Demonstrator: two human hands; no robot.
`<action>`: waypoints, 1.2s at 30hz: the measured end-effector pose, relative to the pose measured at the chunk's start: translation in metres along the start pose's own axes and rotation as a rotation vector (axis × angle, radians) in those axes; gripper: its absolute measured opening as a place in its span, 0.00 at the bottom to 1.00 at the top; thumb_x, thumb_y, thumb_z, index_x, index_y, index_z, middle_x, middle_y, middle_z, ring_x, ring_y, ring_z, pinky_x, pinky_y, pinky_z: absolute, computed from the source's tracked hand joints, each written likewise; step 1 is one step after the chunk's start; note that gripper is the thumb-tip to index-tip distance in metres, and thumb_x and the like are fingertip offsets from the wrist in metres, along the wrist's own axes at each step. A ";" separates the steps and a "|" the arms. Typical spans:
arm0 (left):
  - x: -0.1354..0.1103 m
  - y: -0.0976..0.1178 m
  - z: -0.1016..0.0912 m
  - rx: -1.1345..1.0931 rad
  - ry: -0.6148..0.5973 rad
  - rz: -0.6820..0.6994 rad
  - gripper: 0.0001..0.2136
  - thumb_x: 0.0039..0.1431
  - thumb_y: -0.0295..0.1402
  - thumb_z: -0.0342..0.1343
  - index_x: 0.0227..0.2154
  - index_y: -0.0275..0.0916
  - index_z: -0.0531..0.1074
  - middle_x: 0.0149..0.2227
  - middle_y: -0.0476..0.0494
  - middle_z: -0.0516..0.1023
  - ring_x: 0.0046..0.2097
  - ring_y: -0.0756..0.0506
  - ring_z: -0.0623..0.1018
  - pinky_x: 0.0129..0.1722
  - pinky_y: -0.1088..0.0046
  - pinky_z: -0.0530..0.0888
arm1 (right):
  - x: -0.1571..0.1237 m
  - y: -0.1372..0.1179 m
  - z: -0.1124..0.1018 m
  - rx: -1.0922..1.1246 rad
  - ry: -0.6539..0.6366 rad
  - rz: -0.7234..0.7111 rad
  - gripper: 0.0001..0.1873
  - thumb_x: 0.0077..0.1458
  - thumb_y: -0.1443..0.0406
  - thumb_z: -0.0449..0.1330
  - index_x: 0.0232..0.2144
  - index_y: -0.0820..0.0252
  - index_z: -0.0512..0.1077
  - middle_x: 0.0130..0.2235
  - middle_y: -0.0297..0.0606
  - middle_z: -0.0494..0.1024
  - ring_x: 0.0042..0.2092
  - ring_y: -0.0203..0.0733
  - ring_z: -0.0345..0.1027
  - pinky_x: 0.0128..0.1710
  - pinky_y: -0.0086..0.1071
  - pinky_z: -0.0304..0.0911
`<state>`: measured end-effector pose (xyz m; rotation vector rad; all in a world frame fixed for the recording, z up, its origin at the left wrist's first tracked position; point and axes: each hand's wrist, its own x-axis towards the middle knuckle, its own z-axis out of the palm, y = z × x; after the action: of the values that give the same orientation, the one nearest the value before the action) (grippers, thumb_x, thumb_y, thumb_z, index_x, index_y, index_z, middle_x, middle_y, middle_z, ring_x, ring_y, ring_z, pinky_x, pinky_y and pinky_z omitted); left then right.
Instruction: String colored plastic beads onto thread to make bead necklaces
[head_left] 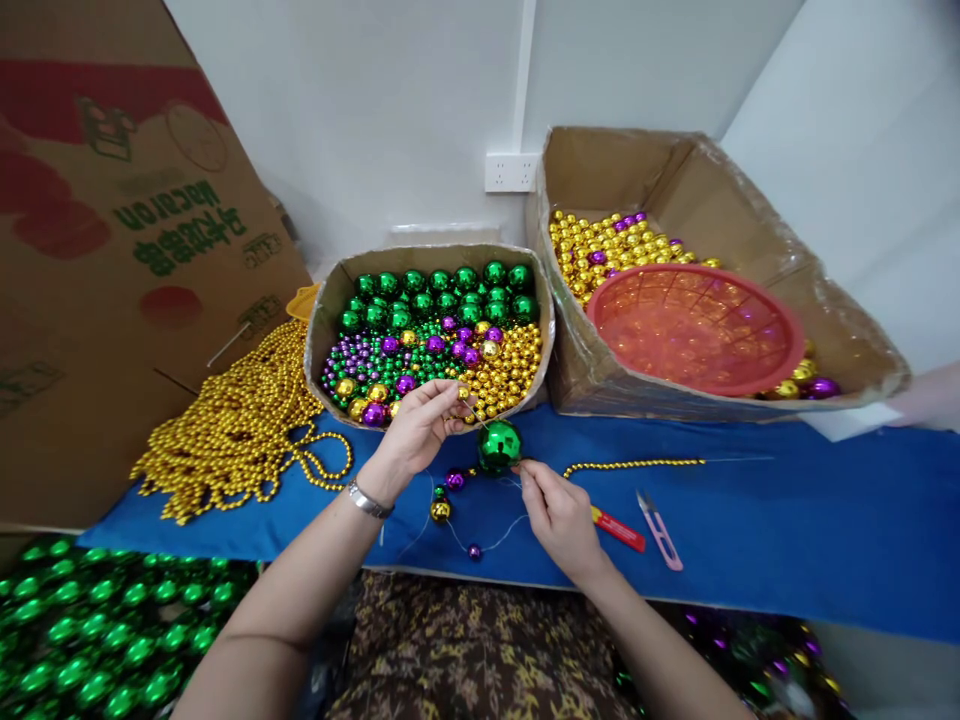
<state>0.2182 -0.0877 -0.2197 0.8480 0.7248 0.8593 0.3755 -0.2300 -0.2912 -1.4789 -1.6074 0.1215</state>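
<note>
Over the front rim of the bead box, my left hand is closed, pinching a small gold bead at the fingertips. A thin clear string runs from there to a large shiny green ball. At the ball's lower right, my right hand is closed in a pinch on the string, its fingertips close against the ball. Below the ball, more string carries a purple bead, a gold bead and a small purple bead over the blue cloth.
Left lies a heap of gold bead strands beside a tall carton. A cut-down box holds sorted beads; a larger box holds a red basket. Pink snips, a red-handled tool and a gold strand lie right.
</note>
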 end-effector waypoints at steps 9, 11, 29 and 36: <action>-0.010 -0.008 0.003 0.070 0.011 0.091 0.13 0.46 0.34 0.67 0.33 0.36 0.73 0.31 0.46 0.76 0.31 0.51 0.76 0.26 0.80 0.72 | -0.004 0.003 0.003 -0.045 0.009 0.004 0.11 0.65 0.66 0.48 0.42 0.60 0.70 0.35 0.40 0.80 0.35 0.40 0.76 0.37 0.30 0.68; -0.015 -0.017 0.004 0.190 -0.005 0.149 0.12 0.47 0.34 0.67 0.33 0.36 0.74 0.30 0.48 0.75 0.31 0.52 0.75 0.27 0.80 0.70 | -0.008 0.004 0.005 -0.052 -0.008 0.039 0.11 0.65 0.65 0.48 0.43 0.60 0.69 0.35 0.41 0.80 0.34 0.40 0.76 0.35 0.30 0.68; -0.048 -0.028 0.015 0.839 -0.206 0.486 0.09 0.62 0.36 0.53 0.37 0.39 0.76 0.36 0.42 0.79 0.36 0.47 0.77 0.38 0.72 0.72 | -0.006 0.005 -0.001 -0.014 -0.168 0.006 0.15 0.65 0.63 0.49 0.51 0.59 0.68 0.44 0.43 0.78 0.45 0.41 0.74 0.44 0.33 0.70; -0.013 0.029 -0.016 1.265 -0.043 0.663 0.10 0.60 0.37 0.53 0.41 0.40 0.76 0.41 0.39 0.78 0.45 0.40 0.74 0.49 0.63 0.67 | 0.004 -0.002 0.011 0.145 -0.131 0.050 0.13 0.66 0.64 0.48 0.44 0.57 0.72 0.34 0.37 0.80 0.32 0.37 0.76 0.34 0.28 0.72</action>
<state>0.1891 -0.0824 -0.2003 2.3191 0.9526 0.9028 0.3673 -0.2221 -0.2943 -1.4231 -1.6297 0.3627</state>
